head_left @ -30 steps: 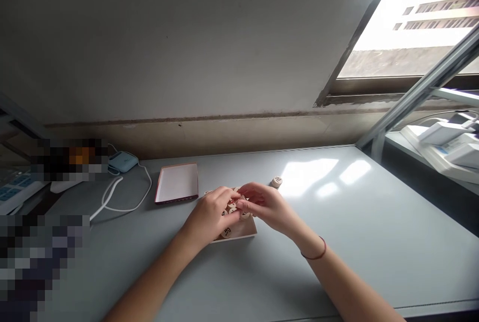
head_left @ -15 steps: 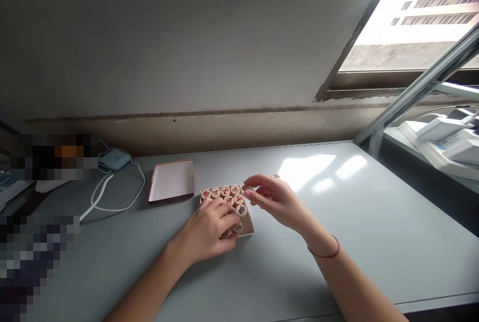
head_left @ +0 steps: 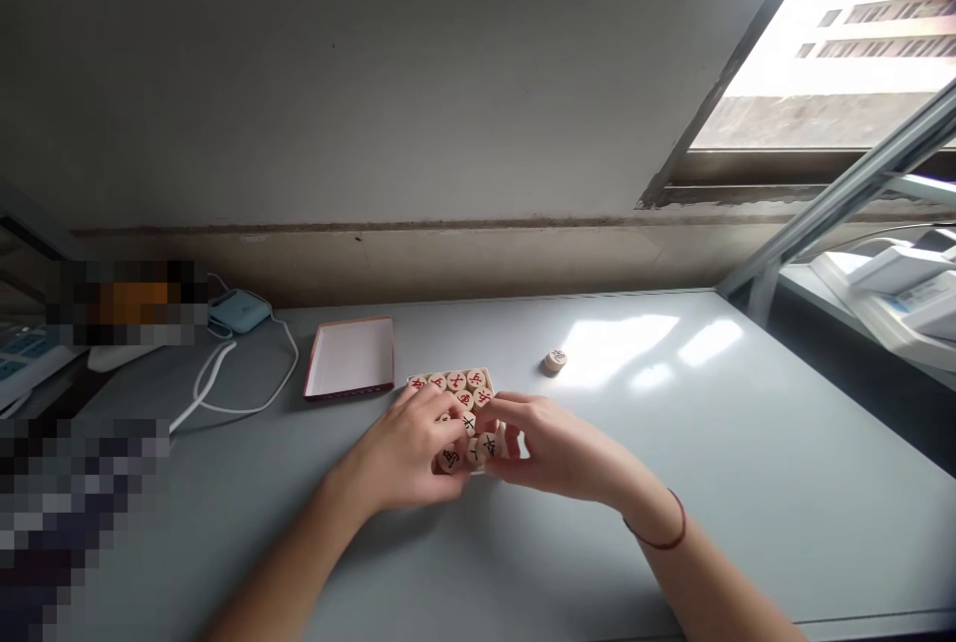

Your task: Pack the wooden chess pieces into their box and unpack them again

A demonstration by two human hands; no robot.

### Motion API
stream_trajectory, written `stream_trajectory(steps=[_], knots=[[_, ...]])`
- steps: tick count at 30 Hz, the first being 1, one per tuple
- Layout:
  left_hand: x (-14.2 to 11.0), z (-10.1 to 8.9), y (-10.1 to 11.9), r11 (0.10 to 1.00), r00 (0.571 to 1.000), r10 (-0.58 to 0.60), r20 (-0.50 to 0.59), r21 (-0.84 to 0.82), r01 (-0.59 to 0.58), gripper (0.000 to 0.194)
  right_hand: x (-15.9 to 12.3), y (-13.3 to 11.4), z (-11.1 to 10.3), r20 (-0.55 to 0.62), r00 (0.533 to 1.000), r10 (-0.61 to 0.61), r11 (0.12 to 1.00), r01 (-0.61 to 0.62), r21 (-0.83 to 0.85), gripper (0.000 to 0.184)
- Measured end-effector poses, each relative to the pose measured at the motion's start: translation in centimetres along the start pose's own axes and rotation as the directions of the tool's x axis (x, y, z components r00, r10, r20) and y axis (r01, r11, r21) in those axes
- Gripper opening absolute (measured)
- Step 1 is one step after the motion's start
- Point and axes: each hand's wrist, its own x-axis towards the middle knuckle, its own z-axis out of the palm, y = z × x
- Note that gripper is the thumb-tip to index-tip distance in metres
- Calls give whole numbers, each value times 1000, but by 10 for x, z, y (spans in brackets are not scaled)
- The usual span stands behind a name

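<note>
A shallow open box [head_left: 485,374] stands on the table, holding several round wooden Chinese chess pieces [head_left: 456,381] with red or black characters. My left hand [head_left: 407,438] grips the box's left side, fingers bent over the pieces and thumb along the near edge. A black-marked piece [head_left: 449,460] shows beneath its curled fingers. At the box's near right corner, my right hand [head_left: 557,448] pinches a black-marked chess piece [head_left: 489,446] between thumb and fingers. Both hands hide part of the box. Behind the right hand, a small stack of chess pieces [head_left: 555,360] sits on the table.
The box lid [head_left: 350,360] lies inner side up to the left of the box. Farther left are a light blue device [head_left: 239,312] and a white cable [head_left: 288,373]. A metal frame post [head_left: 822,194] rises at the right, beside white devices [head_left: 903,279] on a shelf.
My right hand first drew away from the box to the right with a piece, then came back to its near right corner. My left hand stayed over the box's left side.
</note>
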Motion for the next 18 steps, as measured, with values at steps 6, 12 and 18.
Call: stream_trajectory(steps=[6,12,18], knots=[[0,-5,-2,998,998,-54,35,-17,54,7,5,-2,11,-27,998,51,976,-56,-209,21],[-3,-1,0,999,999,-35,42,-26,36,4,-1,-2,4,10,999,52,985,-50,-168,4],[-3,-3,2,999,998,-40,54,-20,41,6,-2,-4,5,-9,998,64,975,-64,-215,9]])
